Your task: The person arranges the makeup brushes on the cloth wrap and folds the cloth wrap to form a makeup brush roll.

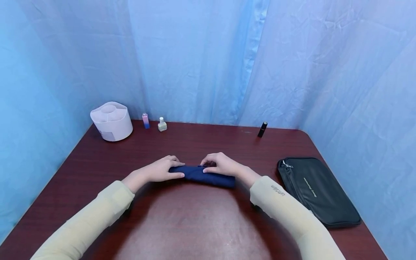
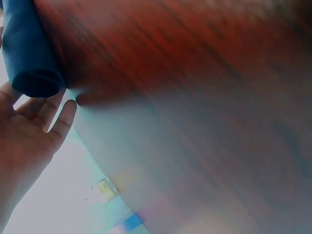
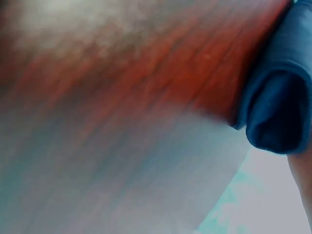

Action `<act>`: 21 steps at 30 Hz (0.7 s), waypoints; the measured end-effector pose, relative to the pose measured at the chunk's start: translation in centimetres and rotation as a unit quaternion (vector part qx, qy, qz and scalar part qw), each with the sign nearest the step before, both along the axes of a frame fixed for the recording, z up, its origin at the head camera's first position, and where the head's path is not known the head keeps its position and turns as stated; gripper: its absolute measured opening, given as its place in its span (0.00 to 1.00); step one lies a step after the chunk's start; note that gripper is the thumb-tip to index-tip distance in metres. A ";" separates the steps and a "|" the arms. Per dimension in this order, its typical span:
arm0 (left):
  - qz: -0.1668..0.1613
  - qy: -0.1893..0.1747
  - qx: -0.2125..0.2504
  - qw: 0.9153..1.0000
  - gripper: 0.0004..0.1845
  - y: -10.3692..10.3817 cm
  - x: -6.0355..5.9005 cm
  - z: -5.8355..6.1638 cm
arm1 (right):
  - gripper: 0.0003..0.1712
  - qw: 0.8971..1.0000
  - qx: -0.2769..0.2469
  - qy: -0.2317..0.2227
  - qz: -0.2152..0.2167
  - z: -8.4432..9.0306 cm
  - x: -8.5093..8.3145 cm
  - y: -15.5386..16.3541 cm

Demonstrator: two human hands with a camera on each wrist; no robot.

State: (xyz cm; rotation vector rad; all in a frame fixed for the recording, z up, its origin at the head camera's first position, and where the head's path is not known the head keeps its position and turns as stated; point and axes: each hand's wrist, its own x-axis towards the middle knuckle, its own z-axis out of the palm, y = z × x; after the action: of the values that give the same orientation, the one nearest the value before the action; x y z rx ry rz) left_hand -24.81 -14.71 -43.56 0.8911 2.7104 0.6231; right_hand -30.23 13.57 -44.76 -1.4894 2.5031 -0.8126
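A dark blue roll of cloth [image 1: 221,180] lies crosswise near the middle of the table. My left hand [image 1: 160,169] holds its left end, thumb along the near side and fingers over the far side. Farther right, my right hand [image 1: 224,164] bends over the roll's top edge, with thumb and fingers gripping the fabric. In the left wrist view, the fingers of the left hand [image 2: 29,129] reach past the end of the roll [image 2: 31,48]. The right wrist view shows the roll's open, hollow end [image 3: 295,46], its layers wrapped loosely; most of the right hand is hidden there.
At the back left of the brown table [image 1: 182,224] stand a white organizer [image 1: 113,124], a pink and blue lipstick tube [image 1: 145,121] and a nail polish bottle [image 1: 162,125]. A small black tube [image 1: 262,129] stands back right. A black zippered case [image 1: 321,191] lies by the right forearm.
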 end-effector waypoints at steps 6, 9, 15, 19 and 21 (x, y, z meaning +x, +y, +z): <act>-0.006 0.009 -0.002 1.000 0.32 -0.3 0.3 0.1 | 0.17 1.000 0.010 -0.016 -0.022 2.2 0.0 2.2; 0.004 0.016 0.005 1.000 0.34 -0.5 0.4 0.7 | 0.17 0.999 0.011 -0.001 -0.041 4.1 0.0 4.0; 0.052 0.058 0.043 0.996 0.37 -1.5 1.0 2.8 | 0.20 0.991 0.020 0.053 -0.122 7.9 1.1 7.9; 0.092 0.121 0.068 0.986 0.37 -2.4 1.4 4.0 | 0.21 0.975 0.002 0.108 -0.196 9.3 2.3 10.3; 0.115 0.160 0.076 0.977 0.37 -2.8 1.7 4.5 | 0.23 0.962 -0.018 0.131 -0.238 9.6 2.9 11.3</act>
State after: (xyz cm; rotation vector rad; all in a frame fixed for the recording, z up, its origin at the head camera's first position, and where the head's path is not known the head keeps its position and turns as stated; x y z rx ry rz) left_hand -23.14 -17.52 -39.10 0.7745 3.1230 0.8049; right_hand -27.35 24.86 -35.17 -1.0695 3.1269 -0.7619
